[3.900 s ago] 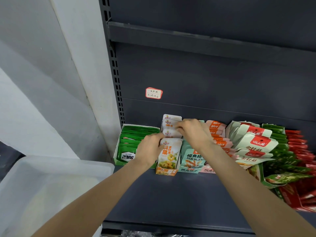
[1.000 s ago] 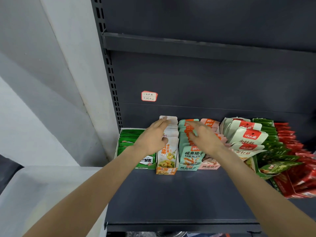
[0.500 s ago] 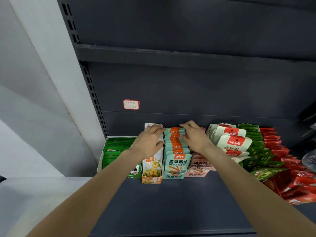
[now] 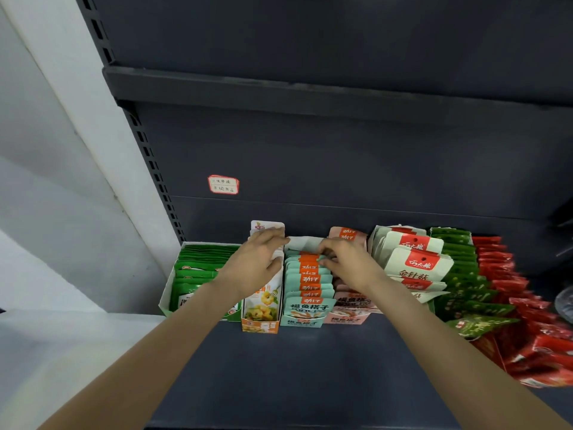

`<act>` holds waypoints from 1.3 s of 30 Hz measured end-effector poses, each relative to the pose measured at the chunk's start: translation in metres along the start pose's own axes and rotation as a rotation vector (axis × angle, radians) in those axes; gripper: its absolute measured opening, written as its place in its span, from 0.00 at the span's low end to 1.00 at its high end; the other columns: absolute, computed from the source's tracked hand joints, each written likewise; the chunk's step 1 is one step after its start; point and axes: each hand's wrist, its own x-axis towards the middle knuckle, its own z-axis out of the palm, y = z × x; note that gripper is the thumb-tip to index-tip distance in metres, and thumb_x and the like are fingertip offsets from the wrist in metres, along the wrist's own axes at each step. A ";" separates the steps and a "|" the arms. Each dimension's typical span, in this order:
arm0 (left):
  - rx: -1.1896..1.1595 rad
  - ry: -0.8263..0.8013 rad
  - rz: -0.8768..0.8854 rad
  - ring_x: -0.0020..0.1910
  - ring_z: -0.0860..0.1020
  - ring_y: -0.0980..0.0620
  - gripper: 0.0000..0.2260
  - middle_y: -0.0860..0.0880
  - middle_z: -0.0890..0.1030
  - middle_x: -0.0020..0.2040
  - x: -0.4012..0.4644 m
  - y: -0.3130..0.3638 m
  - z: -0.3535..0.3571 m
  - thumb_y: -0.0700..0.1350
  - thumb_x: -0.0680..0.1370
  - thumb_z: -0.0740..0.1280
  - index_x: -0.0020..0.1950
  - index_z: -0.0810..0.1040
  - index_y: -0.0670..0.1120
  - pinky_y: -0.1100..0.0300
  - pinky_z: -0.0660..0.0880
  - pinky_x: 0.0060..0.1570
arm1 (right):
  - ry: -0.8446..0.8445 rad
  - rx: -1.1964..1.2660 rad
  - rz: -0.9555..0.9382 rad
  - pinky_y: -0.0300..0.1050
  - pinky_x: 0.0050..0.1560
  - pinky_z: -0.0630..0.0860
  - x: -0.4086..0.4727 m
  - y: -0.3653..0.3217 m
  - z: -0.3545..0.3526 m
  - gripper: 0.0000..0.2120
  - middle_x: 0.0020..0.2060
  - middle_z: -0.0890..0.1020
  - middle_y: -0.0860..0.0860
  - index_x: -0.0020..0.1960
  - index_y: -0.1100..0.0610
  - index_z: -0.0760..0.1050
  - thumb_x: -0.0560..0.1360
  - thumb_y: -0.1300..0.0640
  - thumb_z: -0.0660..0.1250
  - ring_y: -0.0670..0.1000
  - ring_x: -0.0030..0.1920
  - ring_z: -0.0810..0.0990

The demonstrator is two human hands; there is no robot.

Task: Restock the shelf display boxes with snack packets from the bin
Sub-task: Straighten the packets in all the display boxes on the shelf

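Display boxes stand in a row on the dark shelf point(image 4: 310, 367). My left hand point(image 4: 257, 265) lies with straight fingers over the white-and-yellow packets point(image 4: 263, 305) in the orange box point(image 4: 260, 326), its fingertips reaching the back of that row. My right hand point(image 4: 347, 265) has its fingers curled over the tops of the rearmost teal packets point(image 4: 307, 277) in the teal box point(image 4: 302, 321). Behind them the teal box's white back flap point(image 4: 305, 242) shows. The pale bin point(image 4: 55, 342) is a blur at the lower left.
A green packet box point(image 4: 195, 271) stands at the far left and a pink box point(image 4: 350, 318) right of the teal one. Further right are white-and-red packets point(image 4: 415, 265), loose green packets point(image 4: 465, 283) and red packets point(image 4: 521, 305). An upper shelf point(image 4: 310, 91) overhangs, and a handwritten label point(image 4: 223, 184) sticks to the back panel.
My right hand went from lying flat on the teal row to curling its fingers over the rear packets. My left hand stayed on the white-and-yellow row. The view shifted up and right.
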 end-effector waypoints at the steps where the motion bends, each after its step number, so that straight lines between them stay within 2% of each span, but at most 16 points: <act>1: -0.011 0.004 0.007 0.74 0.57 0.55 0.19 0.53 0.61 0.75 0.001 0.001 0.001 0.44 0.81 0.58 0.73 0.65 0.49 0.63 0.53 0.70 | -0.007 0.000 0.003 0.52 0.56 0.77 0.002 -0.001 -0.001 0.12 0.56 0.79 0.51 0.60 0.52 0.75 0.77 0.56 0.66 0.51 0.55 0.79; 3: -0.013 -0.003 0.015 0.73 0.58 0.55 0.18 0.53 0.63 0.74 0.003 0.003 0.003 0.45 0.81 0.58 0.72 0.66 0.49 0.63 0.55 0.70 | -0.038 0.032 0.010 0.49 0.59 0.76 0.005 -0.003 -0.003 0.15 0.58 0.79 0.51 0.63 0.53 0.75 0.77 0.56 0.66 0.50 0.57 0.78; 6: 0.006 0.028 0.039 0.71 0.62 0.52 0.17 0.51 0.67 0.71 0.003 0.004 0.004 0.44 0.81 0.59 0.71 0.69 0.48 0.59 0.58 0.69 | -0.077 0.085 0.008 0.45 0.60 0.75 0.008 -0.004 -0.007 0.14 0.57 0.81 0.51 0.63 0.54 0.76 0.78 0.54 0.64 0.49 0.57 0.78; 8: 0.031 0.126 0.101 0.64 0.69 0.47 0.14 0.46 0.74 0.63 0.000 0.002 0.007 0.41 0.78 0.64 0.64 0.75 0.45 0.51 0.67 0.65 | -0.058 0.087 0.014 0.46 0.59 0.74 0.011 -0.004 -0.008 0.12 0.55 0.81 0.52 0.60 0.54 0.78 0.79 0.54 0.62 0.50 0.55 0.78; 10: 0.048 0.163 0.109 0.59 0.71 0.46 0.11 0.46 0.77 0.57 -0.001 -0.002 0.009 0.40 0.77 0.66 0.59 0.78 0.43 0.50 0.71 0.60 | -0.051 0.058 0.008 0.46 0.58 0.74 0.013 -0.005 -0.009 0.12 0.54 0.81 0.51 0.60 0.54 0.78 0.80 0.55 0.61 0.50 0.54 0.78; 15: 0.061 0.060 0.056 0.65 0.66 0.49 0.16 0.48 0.73 0.64 0.005 -0.001 0.010 0.45 0.80 0.62 0.67 0.72 0.46 0.55 0.64 0.65 | -0.041 -0.036 0.002 0.47 0.53 0.76 0.015 -0.009 -0.006 0.14 0.55 0.80 0.51 0.62 0.51 0.76 0.81 0.55 0.56 0.51 0.54 0.78; 18: 0.051 0.027 0.039 0.67 0.64 0.51 0.15 0.50 0.72 0.65 0.008 0.002 0.009 0.45 0.80 0.61 0.66 0.71 0.48 0.57 0.62 0.64 | -0.041 -0.041 -0.011 0.45 0.53 0.76 0.014 -0.009 -0.007 0.14 0.56 0.80 0.50 0.64 0.51 0.75 0.81 0.55 0.57 0.50 0.54 0.79; 23: 0.004 0.041 0.060 0.63 0.65 0.51 0.13 0.52 0.76 0.61 0.004 0.000 0.010 0.43 0.79 0.62 0.63 0.73 0.47 0.61 0.60 0.61 | -0.048 -0.033 0.000 0.49 0.56 0.76 0.015 -0.007 -0.010 0.13 0.55 0.80 0.50 0.62 0.53 0.77 0.81 0.55 0.59 0.50 0.55 0.78; 26: -0.002 0.025 0.080 0.60 0.66 0.51 0.14 0.52 0.77 0.58 0.004 0.000 0.010 0.42 0.79 0.61 0.64 0.75 0.49 0.58 0.63 0.61 | -0.025 -0.049 0.003 0.49 0.56 0.74 0.016 -0.006 -0.011 0.12 0.52 0.78 0.51 0.59 0.54 0.78 0.81 0.55 0.59 0.51 0.55 0.77; 33: -0.008 -0.037 0.137 0.63 0.66 0.50 0.15 0.54 0.76 0.61 0.002 -0.010 0.006 0.41 0.80 0.60 0.63 0.77 0.53 0.54 0.64 0.63 | 0.013 -0.177 -0.008 0.47 0.52 0.74 0.017 -0.011 -0.014 0.12 0.56 0.81 0.49 0.61 0.48 0.76 0.78 0.52 0.63 0.51 0.56 0.78; 36: -0.046 -0.031 0.178 0.60 0.68 0.49 0.14 0.53 0.78 0.58 -0.002 -0.013 0.004 0.39 0.79 0.62 0.61 0.79 0.52 0.51 0.67 0.60 | 0.083 -0.228 0.022 0.48 0.52 0.75 0.016 -0.013 -0.014 0.11 0.53 0.82 0.49 0.59 0.46 0.77 0.80 0.53 0.60 0.52 0.53 0.79; 39: -0.054 -0.064 0.182 0.59 0.67 0.50 0.14 0.54 0.78 0.58 -0.005 -0.011 0.001 0.40 0.79 0.61 0.61 0.79 0.53 0.54 0.66 0.60 | 0.284 -0.255 -0.030 0.48 0.53 0.73 0.013 -0.013 -0.011 0.12 0.51 0.82 0.50 0.59 0.50 0.78 0.80 0.53 0.59 0.54 0.52 0.80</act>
